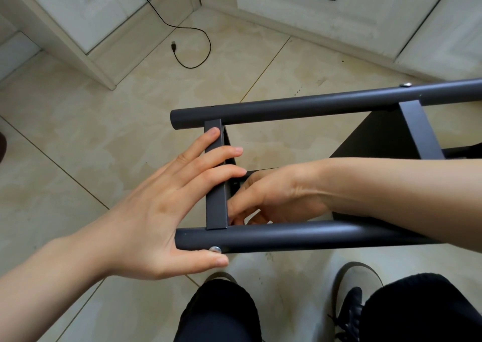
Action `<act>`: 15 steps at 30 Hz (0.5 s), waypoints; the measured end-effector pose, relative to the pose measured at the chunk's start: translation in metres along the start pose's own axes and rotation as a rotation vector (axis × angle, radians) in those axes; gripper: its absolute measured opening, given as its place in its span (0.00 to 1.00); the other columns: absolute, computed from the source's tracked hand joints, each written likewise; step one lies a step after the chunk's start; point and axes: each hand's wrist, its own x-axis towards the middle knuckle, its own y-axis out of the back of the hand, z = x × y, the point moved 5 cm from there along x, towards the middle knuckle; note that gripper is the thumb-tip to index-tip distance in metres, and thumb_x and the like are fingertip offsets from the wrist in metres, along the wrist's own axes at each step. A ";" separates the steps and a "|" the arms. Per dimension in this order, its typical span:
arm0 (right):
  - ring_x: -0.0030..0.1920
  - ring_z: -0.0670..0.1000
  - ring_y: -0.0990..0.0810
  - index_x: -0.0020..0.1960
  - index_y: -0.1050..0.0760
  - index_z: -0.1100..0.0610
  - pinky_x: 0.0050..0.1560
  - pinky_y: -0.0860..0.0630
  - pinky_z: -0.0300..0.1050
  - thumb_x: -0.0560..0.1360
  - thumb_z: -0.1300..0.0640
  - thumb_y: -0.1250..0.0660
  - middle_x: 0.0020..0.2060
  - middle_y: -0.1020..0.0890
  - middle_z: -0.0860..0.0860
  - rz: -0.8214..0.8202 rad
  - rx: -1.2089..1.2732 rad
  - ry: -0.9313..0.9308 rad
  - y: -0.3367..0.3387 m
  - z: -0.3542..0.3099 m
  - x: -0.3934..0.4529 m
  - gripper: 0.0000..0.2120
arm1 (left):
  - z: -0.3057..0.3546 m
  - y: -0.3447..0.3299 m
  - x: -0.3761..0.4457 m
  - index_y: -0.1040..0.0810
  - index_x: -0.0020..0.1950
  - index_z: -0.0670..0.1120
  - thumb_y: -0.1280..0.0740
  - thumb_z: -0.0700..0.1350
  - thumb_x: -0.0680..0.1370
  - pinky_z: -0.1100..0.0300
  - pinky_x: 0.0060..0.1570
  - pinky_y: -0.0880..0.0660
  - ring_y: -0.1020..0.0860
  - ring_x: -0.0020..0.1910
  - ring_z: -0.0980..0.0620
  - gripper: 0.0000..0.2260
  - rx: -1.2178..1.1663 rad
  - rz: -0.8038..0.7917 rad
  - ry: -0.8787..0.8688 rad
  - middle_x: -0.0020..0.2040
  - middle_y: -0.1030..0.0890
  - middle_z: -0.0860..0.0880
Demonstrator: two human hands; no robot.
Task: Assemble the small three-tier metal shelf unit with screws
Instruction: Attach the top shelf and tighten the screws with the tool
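The dark grey metal shelf frame lies on its side over the tiled floor. A far round tube (313,106) and a near round tube (326,237) are joined by a flat cross bar (215,208). My left hand (156,211) lays straight fingers across that cross bar, with its thumb under the near tube beside a silver screw head (215,249). My right hand (273,195) reaches inside the frame, fingers curled down behind the cross bar near the near tube. Whatever those fingertips touch or hold is hidden.
A second cross bar (420,130) and a dark shelf panel (378,138) sit further right. White cabinets (339,23) stand at the back and left. A black cable (198,54) lies on the tiles. My knees and a shoe (349,305) are below the frame.
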 end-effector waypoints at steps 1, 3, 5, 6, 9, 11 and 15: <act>0.38 0.47 0.23 0.54 0.23 0.58 0.43 0.25 0.41 0.80 0.57 0.36 0.36 0.21 0.50 -0.003 0.005 0.011 0.000 0.000 0.000 0.07 | 0.000 0.000 0.000 0.35 0.77 0.50 0.32 0.65 0.72 0.58 0.77 0.48 0.52 0.82 0.48 0.37 0.002 -0.001 0.001 0.81 0.42 0.55; 0.38 0.48 0.24 0.52 0.22 0.57 0.48 0.27 0.44 0.79 0.56 0.36 0.37 0.21 0.50 -0.019 -0.002 0.017 0.001 -0.001 -0.003 0.06 | -0.001 0.000 0.000 0.36 0.77 0.51 0.32 0.66 0.72 0.58 0.77 0.47 0.52 0.82 0.48 0.37 0.007 0.000 0.003 0.81 0.42 0.54; 0.39 0.49 0.25 0.48 0.21 0.57 0.50 0.29 0.47 0.78 0.57 0.35 0.38 0.22 0.51 -0.019 -0.014 0.013 0.003 -0.002 -0.005 0.05 | -0.001 0.000 -0.001 0.36 0.77 0.51 0.32 0.66 0.72 0.58 0.77 0.47 0.52 0.82 0.48 0.38 0.010 0.001 0.006 0.81 0.42 0.54; 0.38 0.49 0.25 0.46 0.21 0.56 0.50 0.29 0.47 0.78 0.57 0.35 0.38 0.22 0.51 -0.012 -0.018 0.013 0.003 -0.002 -0.005 0.06 | -0.001 0.000 -0.001 0.37 0.77 0.52 0.32 0.65 0.72 0.58 0.77 0.47 0.52 0.82 0.48 0.38 0.010 0.001 0.007 0.81 0.42 0.54; 0.36 0.48 0.25 0.44 0.21 0.57 0.47 0.28 0.45 0.78 0.57 0.35 0.34 0.22 0.50 0.027 -0.040 0.023 0.003 -0.002 -0.002 0.07 | -0.001 -0.001 -0.001 0.37 0.77 0.51 0.32 0.65 0.72 0.57 0.77 0.47 0.52 0.82 0.48 0.37 0.001 0.004 0.005 0.81 0.42 0.54; 0.35 0.47 0.24 0.43 0.22 0.57 0.44 0.27 0.42 0.79 0.58 0.35 0.32 0.21 0.49 0.041 -0.048 0.040 0.001 -0.002 0.000 0.07 | -0.001 -0.001 0.000 0.36 0.77 0.51 0.32 0.65 0.72 0.57 0.77 0.47 0.52 0.82 0.48 0.37 -0.001 0.004 0.002 0.81 0.42 0.54; 0.34 0.47 0.26 0.38 0.21 0.56 0.42 0.28 0.43 0.78 0.60 0.35 0.33 0.22 0.51 0.012 -0.005 0.061 0.002 -0.004 -0.004 0.11 | -0.001 0.000 -0.001 0.36 0.77 0.51 0.32 0.65 0.72 0.55 0.77 0.45 0.51 0.82 0.47 0.37 -0.007 0.007 0.009 0.81 0.42 0.54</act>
